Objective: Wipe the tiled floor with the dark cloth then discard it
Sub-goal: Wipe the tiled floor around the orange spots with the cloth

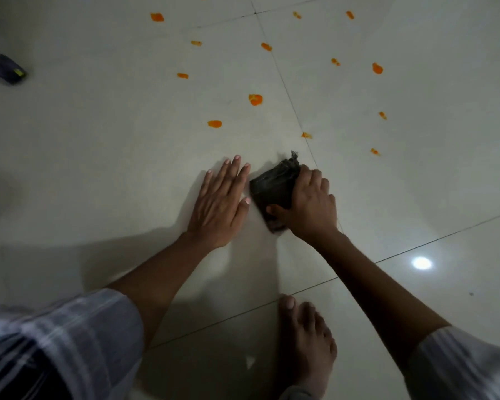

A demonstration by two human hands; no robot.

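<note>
I have the dark cloth [273, 187] folded small under my right hand [311, 204], fingers and thumb curled round it, pressing it to the tiled floor [98, 140] just short of the nearest orange spots; I judge the folded wad gives a firm edge for scrubbing. My left hand [218, 203] lies flat beside it, fingers straight and spread, holding nothing, seemingly a brace for my weight as I lean forward. One bare foot [306, 342] stands behind the arms. Ahead I count fifteen orange smears [255, 99], one cut by the top edge, all beyond the cloth, so wiping looks barely begun. One dark object [8, 69] sits far left.
</note>
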